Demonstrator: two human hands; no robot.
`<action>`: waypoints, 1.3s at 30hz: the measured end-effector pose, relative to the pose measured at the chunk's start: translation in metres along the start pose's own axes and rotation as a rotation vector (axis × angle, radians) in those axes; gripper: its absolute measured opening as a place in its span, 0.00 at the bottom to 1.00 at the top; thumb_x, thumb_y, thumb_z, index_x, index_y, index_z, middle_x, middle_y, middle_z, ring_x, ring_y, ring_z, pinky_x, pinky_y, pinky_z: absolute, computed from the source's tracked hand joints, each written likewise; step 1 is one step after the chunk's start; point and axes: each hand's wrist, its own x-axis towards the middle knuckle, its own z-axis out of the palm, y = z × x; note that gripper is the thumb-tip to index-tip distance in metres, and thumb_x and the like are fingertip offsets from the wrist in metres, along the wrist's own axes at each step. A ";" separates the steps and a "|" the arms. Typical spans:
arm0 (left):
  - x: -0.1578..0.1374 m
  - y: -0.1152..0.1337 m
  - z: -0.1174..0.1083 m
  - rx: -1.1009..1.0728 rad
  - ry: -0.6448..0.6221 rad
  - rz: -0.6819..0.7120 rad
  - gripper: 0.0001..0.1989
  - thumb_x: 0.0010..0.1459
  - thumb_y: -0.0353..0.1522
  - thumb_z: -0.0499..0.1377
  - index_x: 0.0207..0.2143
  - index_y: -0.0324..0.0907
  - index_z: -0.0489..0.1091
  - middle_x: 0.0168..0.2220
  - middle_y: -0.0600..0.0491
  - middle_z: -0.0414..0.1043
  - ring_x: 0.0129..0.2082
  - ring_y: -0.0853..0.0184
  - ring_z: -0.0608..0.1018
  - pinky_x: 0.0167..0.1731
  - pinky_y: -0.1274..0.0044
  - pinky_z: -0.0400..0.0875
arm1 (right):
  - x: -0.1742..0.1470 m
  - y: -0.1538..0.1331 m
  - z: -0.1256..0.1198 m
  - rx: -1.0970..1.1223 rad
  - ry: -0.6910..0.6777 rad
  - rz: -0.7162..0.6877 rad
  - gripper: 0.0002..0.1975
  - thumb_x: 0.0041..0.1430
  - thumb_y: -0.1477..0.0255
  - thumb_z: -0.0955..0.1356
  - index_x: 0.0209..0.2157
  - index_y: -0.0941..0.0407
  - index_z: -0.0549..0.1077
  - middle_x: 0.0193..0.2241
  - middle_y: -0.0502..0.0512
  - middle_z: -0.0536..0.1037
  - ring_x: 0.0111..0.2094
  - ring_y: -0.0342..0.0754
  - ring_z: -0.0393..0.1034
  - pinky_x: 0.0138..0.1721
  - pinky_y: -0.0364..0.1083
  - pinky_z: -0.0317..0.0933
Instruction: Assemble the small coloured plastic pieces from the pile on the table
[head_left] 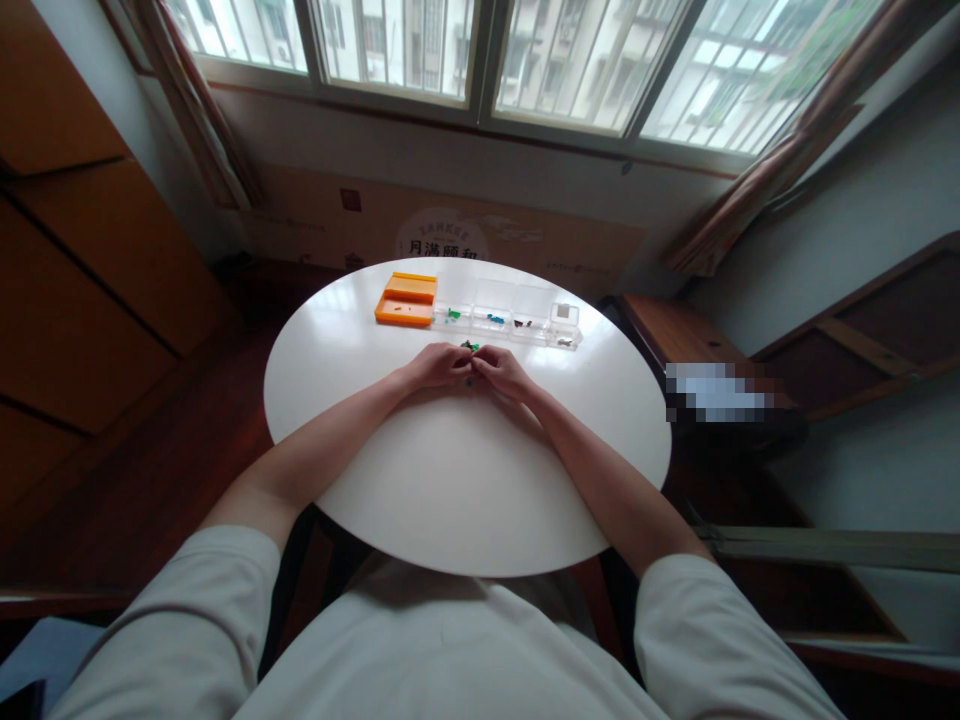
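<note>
Left hand [439, 367] and right hand [501, 370] pinch 1 tiny green piece [469, 347] together mid-bench [360, 400]; it could slip and roll off the edge.

This looks like a room in a home. There is a wide window [480, 60] with curtains [202, 110], wooden furniture [82, 270] beside it, and apartment buildings are visible outside.

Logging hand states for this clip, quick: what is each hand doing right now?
Left hand: fingers curled, meeting the right hand at small green pieces; grip cannot be told.
Right hand: fingers curled at the same pieces; grip cannot be told.
</note>
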 end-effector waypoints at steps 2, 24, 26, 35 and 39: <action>0.000 0.000 0.000 -0.007 0.004 0.002 0.17 0.57 0.42 0.51 0.29 0.39 0.73 0.24 0.54 0.72 0.22 0.73 0.67 0.24 0.80 0.52 | 0.000 0.000 0.000 -0.014 0.003 -0.015 0.09 0.49 0.67 0.67 0.31 0.58 0.70 0.24 0.50 0.74 0.25 0.42 0.69 0.27 0.42 0.64; 0.000 -0.002 0.001 0.019 -0.002 0.002 0.17 0.57 0.42 0.51 0.30 0.40 0.73 0.24 0.54 0.71 0.22 0.73 0.66 0.24 0.80 0.51 | -0.002 -0.006 0.000 -0.071 0.009 -0.019 0.09 0.49 0.67 0.66 0.30 0.59 0.70 0.24 0.51 0.73 0.25 0.42 0.67 0.28 0.43 0.63; 0.000 -0.001 0.001 0.019 -0.002 -0.001 0.18 0.57 0.42 0.51 0.30 0.40 0.73 0.24 0.54 0.71 0.22 0.73 0.66 0.24 0.80 0.51 | -0.001 -0.005 -0.001 -0.067 0.005 -0.018 0.10 0.49 0.67 0.66 0.31 0.59 0.70 0.25 0.51 0.74 0.25 0.42 0.68 0.28 0.43 0.63; 0.000 -0.001 0.000 0.011 -0.002 -0.014 0.18 0.57 0.43 0.50 0.29 0.40 0.73 0.25 0.53 0.72 0.23 0.72 0.67 0.24 0.80 0.52 | -0.001 -0.002 0.000 -0.034 -0.004 0.004 0.10 0.49 0.66 0.67 0.30 0.58 0.69 0.24 0.50 0.74 0.25 0.43 0.68 0.27 0.42 0.64; 0.000 -0.003 0.002 0.020 -0.004 -0.012 0.18 0.57 0.43 0.51 0.29 0.40 0.72 0.25 0.53 0.72 0.23 0.72 0.67 0.24 0.80 0.52 | -0.001 -0.002 0.000 -0.026 -0.005 0.006 0.10 0.49 0.66 0.67 0.30 0.58 0.69 0.24 0.50 0.74 0.25 0.43 0.68 0.27 0.42 0.64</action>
